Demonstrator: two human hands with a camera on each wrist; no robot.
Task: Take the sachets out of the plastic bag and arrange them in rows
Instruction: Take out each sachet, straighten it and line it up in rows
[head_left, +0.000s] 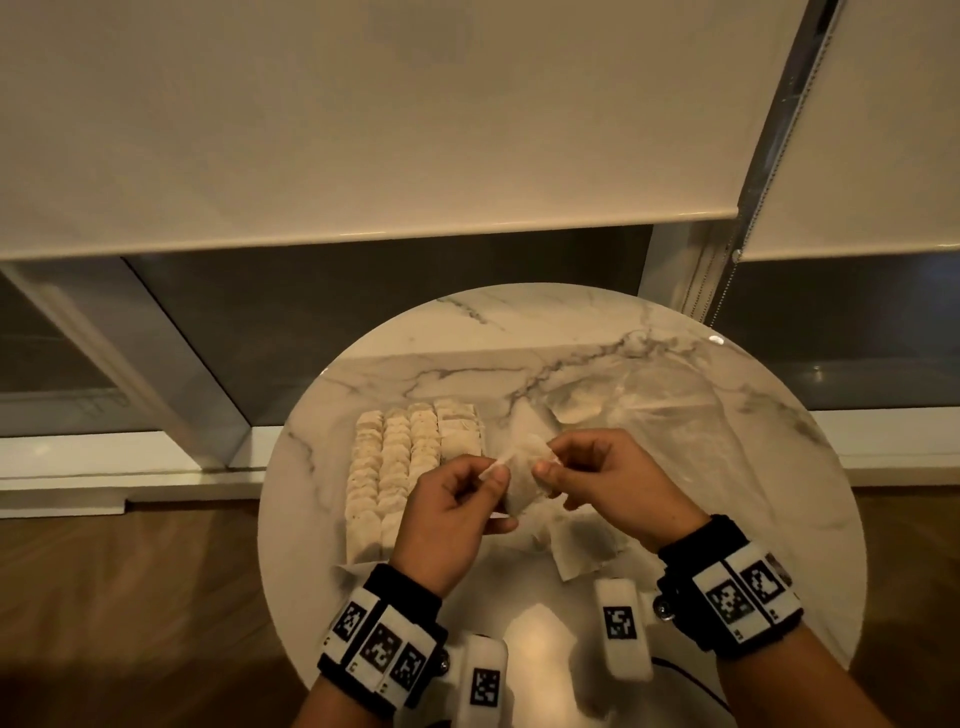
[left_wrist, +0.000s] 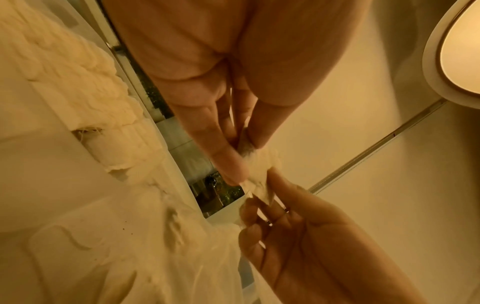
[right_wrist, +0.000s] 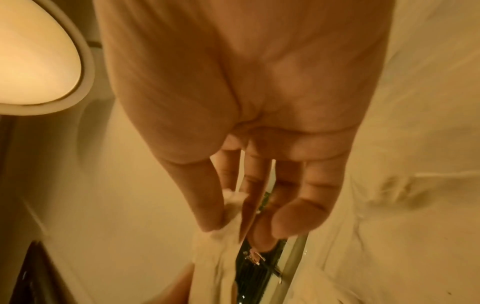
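Above the round marble table (head_left: 727, 525) both hands hold one pale paper sachet (head_left: 522, 480). My left hand (head_left: 480, 480) pinches its left corner between thumb and forefinger. My right hand (head_left: 550, 465) pinches its right edge. The left wrist view shows the sachet (left_wrist: 257, 170) stretched between the two thumbs; the right wrist view shows it (right_wrist: 228, 205) under my thumb. Rows of sachets (head_left: 400, 457) lie side by side left of the hands. A clear plastic bag (head_left: 660, 410) lies flat at the right, with one sachet (head_left: 576, 410) near its mouth. Another sachet (head_left: 587, 551) lies under the hands.
The table edge curves close on every side, with wooden floor (head_left: 130, 597) below at the left. A window frame and lowered roller blinds (head_left: 363, 119) stand behind the table. A blind chain (head_left: 722, 275) hangs at the back right.
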